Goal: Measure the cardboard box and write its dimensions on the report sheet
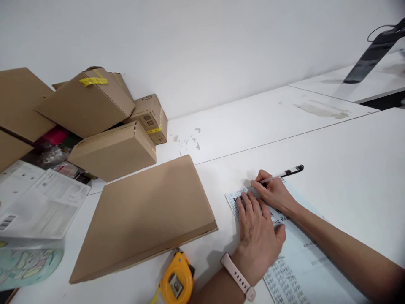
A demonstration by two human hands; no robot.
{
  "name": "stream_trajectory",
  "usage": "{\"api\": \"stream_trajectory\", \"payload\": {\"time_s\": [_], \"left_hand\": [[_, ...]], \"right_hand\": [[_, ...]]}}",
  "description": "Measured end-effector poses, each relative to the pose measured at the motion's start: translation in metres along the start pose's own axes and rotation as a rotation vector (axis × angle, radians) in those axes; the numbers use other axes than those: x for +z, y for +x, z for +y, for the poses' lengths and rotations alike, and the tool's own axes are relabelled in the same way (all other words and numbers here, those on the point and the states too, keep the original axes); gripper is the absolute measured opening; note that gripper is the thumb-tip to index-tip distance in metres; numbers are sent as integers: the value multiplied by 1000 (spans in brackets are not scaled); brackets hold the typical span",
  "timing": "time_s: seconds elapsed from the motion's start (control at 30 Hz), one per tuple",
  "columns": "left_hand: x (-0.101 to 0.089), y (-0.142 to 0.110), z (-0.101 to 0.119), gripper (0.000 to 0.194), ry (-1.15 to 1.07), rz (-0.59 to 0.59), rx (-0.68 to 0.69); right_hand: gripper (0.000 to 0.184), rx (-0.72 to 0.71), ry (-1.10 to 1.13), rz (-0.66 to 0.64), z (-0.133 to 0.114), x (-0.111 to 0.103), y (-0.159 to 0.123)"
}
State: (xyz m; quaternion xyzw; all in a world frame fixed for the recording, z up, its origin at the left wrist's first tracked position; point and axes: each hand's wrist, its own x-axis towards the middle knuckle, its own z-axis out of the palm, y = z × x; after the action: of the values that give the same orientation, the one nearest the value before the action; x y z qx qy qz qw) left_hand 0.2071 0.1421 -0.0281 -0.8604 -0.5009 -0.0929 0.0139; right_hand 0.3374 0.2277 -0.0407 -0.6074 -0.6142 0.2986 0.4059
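My right hand [274, 192] is closed around a pen [281, 174] with a clear barrel and a dark end. The pen slants up to the right, and its tip is by the top edge of a pale blue printed sheet [300, 257]. My left hand [257, 223] lies flat on the same sheet, fingers stretched out, a pink watch band on its wrist. Left of that wrist sits a yellow tape measure [177, 278], touching or very near the front edge of a flat cardboard box [148, 211].
Cardboard boxes [120, 150] are stacked along the wall at the left. White printed packages [41, 202] and a patterned teal item [30, 264] lie at the left edge. A dark upright device [368, 59] stands at the far right. Seams cross the white table [237, 156].
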Motion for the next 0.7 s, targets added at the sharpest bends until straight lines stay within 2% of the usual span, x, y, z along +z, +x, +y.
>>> {"api": "stream_trajectory", "payload": {"time_s": [0.7], "left_hand": [[3, 0, 0, 73, -31, 3, 1]], "right_hand": [[23, -6, 1, -6, -1, 0, 0]]}}
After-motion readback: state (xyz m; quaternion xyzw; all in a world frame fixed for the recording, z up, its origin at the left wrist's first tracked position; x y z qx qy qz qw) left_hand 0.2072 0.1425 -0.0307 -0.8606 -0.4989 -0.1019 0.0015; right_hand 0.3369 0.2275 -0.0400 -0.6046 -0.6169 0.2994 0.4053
